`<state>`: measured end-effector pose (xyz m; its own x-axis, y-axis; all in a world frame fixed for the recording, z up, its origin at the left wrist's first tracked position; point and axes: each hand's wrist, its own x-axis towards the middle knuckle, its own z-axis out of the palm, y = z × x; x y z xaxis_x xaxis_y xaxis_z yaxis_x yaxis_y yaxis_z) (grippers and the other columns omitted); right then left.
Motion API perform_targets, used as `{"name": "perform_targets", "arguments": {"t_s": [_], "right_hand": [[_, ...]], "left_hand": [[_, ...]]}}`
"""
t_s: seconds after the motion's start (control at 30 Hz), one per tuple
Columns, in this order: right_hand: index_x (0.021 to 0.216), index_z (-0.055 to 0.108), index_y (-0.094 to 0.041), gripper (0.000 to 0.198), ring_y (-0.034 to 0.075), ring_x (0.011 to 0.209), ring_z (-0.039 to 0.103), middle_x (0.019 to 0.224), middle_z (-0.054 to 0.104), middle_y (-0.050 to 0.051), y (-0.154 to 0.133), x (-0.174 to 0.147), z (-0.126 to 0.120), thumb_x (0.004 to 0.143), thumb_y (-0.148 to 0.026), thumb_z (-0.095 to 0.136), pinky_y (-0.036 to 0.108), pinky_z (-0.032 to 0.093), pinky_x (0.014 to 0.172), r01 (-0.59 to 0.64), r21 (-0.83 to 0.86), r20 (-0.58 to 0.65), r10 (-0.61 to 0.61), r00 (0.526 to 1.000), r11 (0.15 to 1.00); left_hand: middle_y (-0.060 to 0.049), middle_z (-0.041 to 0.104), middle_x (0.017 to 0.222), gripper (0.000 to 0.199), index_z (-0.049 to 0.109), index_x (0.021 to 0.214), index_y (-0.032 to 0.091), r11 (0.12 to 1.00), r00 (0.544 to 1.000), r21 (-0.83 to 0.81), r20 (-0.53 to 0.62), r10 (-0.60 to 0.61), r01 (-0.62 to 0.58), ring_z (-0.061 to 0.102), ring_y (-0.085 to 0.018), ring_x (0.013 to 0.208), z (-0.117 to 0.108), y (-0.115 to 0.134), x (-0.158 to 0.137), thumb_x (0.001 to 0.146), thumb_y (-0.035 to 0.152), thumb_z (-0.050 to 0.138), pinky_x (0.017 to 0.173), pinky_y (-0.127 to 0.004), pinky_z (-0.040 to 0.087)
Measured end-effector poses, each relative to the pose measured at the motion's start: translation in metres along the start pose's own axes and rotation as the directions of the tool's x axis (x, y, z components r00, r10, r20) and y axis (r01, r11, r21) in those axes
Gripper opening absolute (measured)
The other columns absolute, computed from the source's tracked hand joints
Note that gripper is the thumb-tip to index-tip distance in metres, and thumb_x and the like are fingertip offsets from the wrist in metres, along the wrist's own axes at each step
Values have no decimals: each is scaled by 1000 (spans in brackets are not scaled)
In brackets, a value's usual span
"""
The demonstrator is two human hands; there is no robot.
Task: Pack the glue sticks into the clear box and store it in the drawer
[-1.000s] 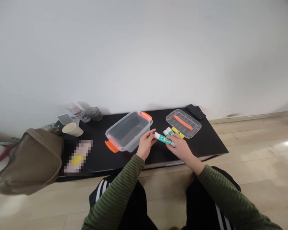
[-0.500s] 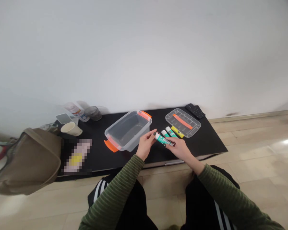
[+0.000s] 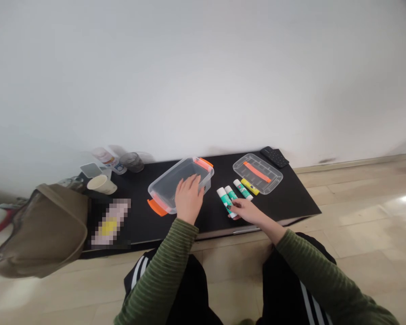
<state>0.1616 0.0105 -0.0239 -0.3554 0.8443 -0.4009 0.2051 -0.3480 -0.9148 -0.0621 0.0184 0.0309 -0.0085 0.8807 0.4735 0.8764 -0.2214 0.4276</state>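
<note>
My left hand (image 3: pixel 188 201) reaches over the near right side of a clear plastic box (image 3: pixel 162 184) with orange latches, its fingers spread and nothing in them. Whether it touches the rim I cannot tell. My right hand (image 3: pixel 249 212) grips the lower end of a green-and-white glue stick (image 3: pixel 223 198), which lies slanted at the front of the black table. Close beside that one is a second glue stick (image 3: pixel 229 191), its lower end partly behind the fingers. A third glue stick (image 3: pixel 242 189) lies a little apart, with a yellow tube (image 3: pixel 250 186) at its right.
The clear lid (image 3: pixel 275 177) with an orange handle lies behind the tubes, near a black keypad-like object (image 3: pixel 275 156). Left on the table (image 3: pixel 145 225) are a paper cup (image 3: pixel 102 184), a spray can (image 3: pixel 108 160), a dark jar (image 3: pixel 131 161) and a brown bag (image 3: pixel 50 230).
My left hand has left the glue stick and moved left over the box, fingers opening. My right hand has lowered the glue stick beside another and turned it more upright in view.
</note>
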Motion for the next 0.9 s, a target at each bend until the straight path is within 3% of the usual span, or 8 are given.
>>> {"name": "perform_targets", "arguments": {"t_s": [0.17,0.3,0.47,0.6,0.77,0.83,0.9], "right_hand": [[82,62,-19,15,19,78,74,76,69,1,12,3,-9,85,-33,67,26,60,62,21,-9,-102,-22,995,1000],[86,64,-20,17,21,76,75,79,71,3,16,4,-17,85,-37,67,29,62,61,117,45,-146,-110,983,992],[90,66,-19,21,20,78,72,82,71,3,2,1,-26,84,-39,64,33,62,68,162,52,-250,-144,958,985],[102,68,-18,33,20,81,68,91,71,4,-19,-11,-29,84,-46,61,33,58,71,289,-160,-382,-330,863,944],[105,70,-18,36,19,78,63,91,71,5,-48,-26,-18,85,-46,60,30,50,72,385,-432,-384,-553,739,815],[104,71,-18,35,18,76,61,88,71,5,-61,-28,-9,86,-46,60,30,48,70,395,-497,-363,-599,714,773],[102,72,-19,34,18,74,61,85,71,4,-75,-28,2,86,-45,58,29,47,69,389,-553,-318,-619,719,737]], "left_hand": [[-10,77,99,31,74,114,25,971,964,2,122,-238,240,69,-30,97,-8,-14,-7,87,31,62,95,-40,49],[-6,77,95,23,78,100,31,938,946,-164,162,-281,307,69,-29,95,-15,-16,-24,79,34,72,89,-35,50],[-5,77,100,25,80,96,32,838,935,-417,205,-290,351,67,-31,98,-20,-15,-49,71,35,80,93,-35,49],[-8,76,102,28,79,101,26,812,942,-484,243,-233,326,66,-34,102,-16,-5,-60,74,33,79,98,-39,46],[-12,75,96,22,77,96,20,748,942,-580,273,-196,324,65,-39,105,-10,17,-55,75,28,79,108,-47,39],[-12,74,102,20,76,92,20,694,954,-654,231,-193,299,63,-39,111,-18,21,-49,73,27,80,112,-48,36],[-10,72,114,22,75,96,22,704,972,-672,121,-202,231,59,-36,120,-33,15,-42,76,28,78,116,-48,32]]}}
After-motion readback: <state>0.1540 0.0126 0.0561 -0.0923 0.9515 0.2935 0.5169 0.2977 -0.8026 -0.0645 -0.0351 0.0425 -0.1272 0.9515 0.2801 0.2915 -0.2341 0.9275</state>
